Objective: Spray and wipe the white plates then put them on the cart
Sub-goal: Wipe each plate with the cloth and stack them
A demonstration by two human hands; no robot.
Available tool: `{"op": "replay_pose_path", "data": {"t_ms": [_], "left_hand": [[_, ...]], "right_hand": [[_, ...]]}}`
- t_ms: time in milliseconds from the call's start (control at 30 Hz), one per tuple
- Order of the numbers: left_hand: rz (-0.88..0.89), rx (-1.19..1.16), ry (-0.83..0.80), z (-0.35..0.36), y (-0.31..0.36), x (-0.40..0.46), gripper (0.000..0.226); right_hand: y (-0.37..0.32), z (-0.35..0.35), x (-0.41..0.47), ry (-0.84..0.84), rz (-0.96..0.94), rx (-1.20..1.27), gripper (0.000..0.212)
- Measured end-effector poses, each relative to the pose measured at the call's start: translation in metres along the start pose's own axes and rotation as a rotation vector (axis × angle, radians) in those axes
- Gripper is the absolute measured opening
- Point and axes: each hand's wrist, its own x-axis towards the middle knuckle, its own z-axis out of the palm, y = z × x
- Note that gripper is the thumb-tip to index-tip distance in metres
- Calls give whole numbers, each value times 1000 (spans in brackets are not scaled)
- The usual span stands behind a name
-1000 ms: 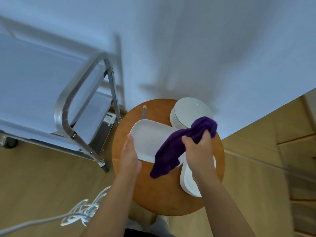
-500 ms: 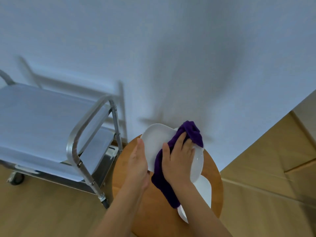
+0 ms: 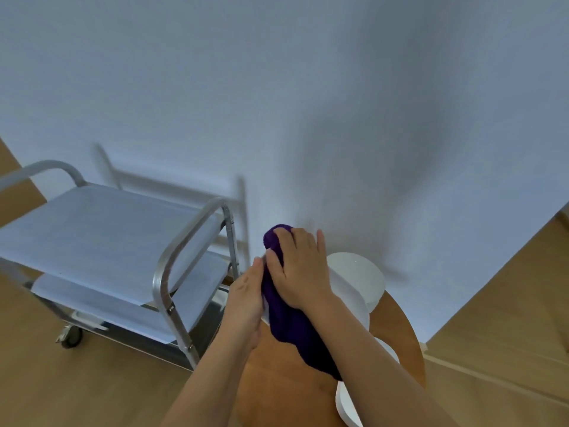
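A white plate point(image 3: 354, 315) is held tilted above the round wooden table point(image 3: 397, 337); most of it is hidden by my hands. My left hand point(image 3: 246, 298) grips its left edge. My right hand point(image 3: 300, 269) holds a purple cloth point(image 3: 295, 331) and presses it against the plate's face, with the cloth's tail hanging down over the table. Behind the held plate, a stack of round white plates point(image 3: 361, 271) sits on the table. Another white plate point(image 3: 348, 402) lies near the table's front right, partly under my right forearm. The steel cart point(image 3: 101, 229) stands to the left.
The cart has a curved handle rail point(image 3: 181, 257) close to my left hand, a lower shelf point(image 3: 123, 306) and a caster wheel point(image 3: 72, 335) on the wooden floor. A pale wall rises right behind the table and cart.
The plate has come up off the table and tilted. My right hand has slid the cloth up and to the left over it, next to my left hand. The view has tipped upward.
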Motion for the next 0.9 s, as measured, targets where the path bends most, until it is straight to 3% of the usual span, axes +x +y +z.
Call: {"op": "replay_pose_path", "data": {"t_ms": [133, 233, 400, 467, 633, 767, 900], "left_hand": [[59, -59, 65, -4, 7, -9, 36], [73, -95, 124, -4, 14, -12, 37], [93, -111, 206, -13, 31, -11, 43], [96, -109, 228, -17, 37, -10, 41], [139, -130, 253, -23, 45, -5, 36], [186, -174, 282, -23, 46, -4, 39], [171, -246, 382, -15, 42, -4, 33]], "right_hand": [[4, -13, 11, 59, 99, 12, 45], [6, -24, 12, 65, 152, 72, 50], [29, -48, 8, -291, 312, 495, 66], [36, -60, 6, -443, 327, 673, 62], [48, -76, 0, -602, 303, 987, 58], [51, -74, -16, -522, 376, 1164, 59], [42, -57, -30, -182, 561, 1230, 52]]}}
